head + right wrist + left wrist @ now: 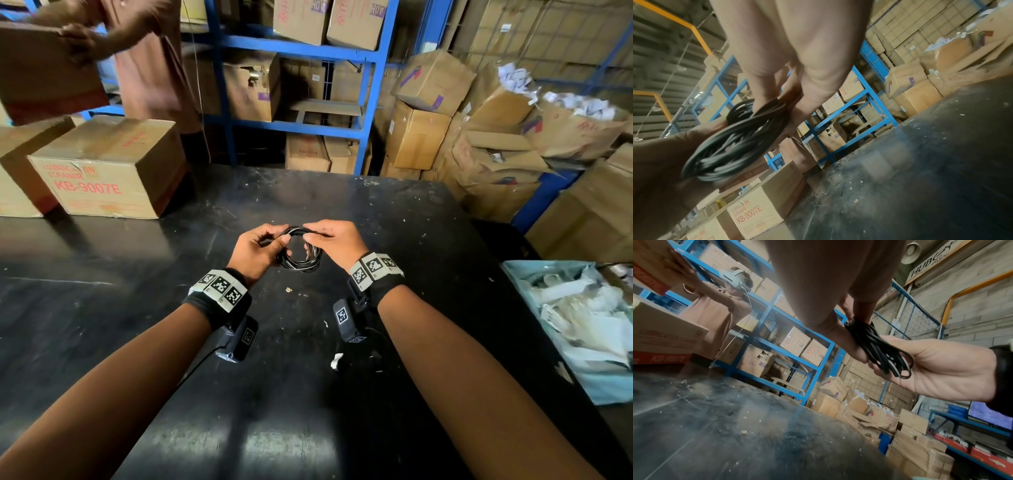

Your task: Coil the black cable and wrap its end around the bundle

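Dim, glary tabletop (102,308) (wrist views blurred)

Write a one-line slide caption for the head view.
Both hands, left hand and right hand, hold a coiled black cable above a dark table in a storeroom.

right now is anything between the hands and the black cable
No. Both hands already hold the coiled black cable above the table: the left hand grips its left side, and the right hand pinches the top. Nothing visible lies between them.
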`<state>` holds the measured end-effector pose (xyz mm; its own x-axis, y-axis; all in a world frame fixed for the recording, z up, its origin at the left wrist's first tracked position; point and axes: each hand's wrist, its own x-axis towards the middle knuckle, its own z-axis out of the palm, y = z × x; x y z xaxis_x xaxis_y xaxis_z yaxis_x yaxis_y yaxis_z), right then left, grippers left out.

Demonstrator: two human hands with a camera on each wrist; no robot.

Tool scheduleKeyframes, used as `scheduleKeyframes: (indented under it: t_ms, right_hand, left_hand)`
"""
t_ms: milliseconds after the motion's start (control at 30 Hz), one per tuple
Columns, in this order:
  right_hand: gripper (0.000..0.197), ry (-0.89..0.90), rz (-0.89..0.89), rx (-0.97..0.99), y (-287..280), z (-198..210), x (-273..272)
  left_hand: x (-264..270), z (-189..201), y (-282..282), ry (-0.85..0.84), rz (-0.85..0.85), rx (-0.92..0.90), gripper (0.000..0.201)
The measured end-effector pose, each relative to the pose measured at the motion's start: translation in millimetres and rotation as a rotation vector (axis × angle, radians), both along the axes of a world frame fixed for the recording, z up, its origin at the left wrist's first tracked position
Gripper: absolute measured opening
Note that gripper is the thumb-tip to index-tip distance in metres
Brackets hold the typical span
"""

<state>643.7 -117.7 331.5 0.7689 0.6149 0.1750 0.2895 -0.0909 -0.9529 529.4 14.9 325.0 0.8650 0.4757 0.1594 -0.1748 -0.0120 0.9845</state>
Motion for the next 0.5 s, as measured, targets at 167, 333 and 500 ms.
scheduleKeyframes:
  t_ms: [167,333,500]
  right_hand:
    - [0.022,0.143,-0.052,0.005,-31,-22,4]
    - [0.022,0.32,-0.035,0.008,-68,-43,6]
    - [0.029,0.444,-0.151,-0.142,-107,-78,18]
  left_hand:
    - [11,-17,-30,0.059,-0.009,-0.013,0.019]
    - [20,-39,-62,0.116,-0.011,-0.061,0.024]
    - [20,-68,-83,0.195,0.041,-0.1,0.024]
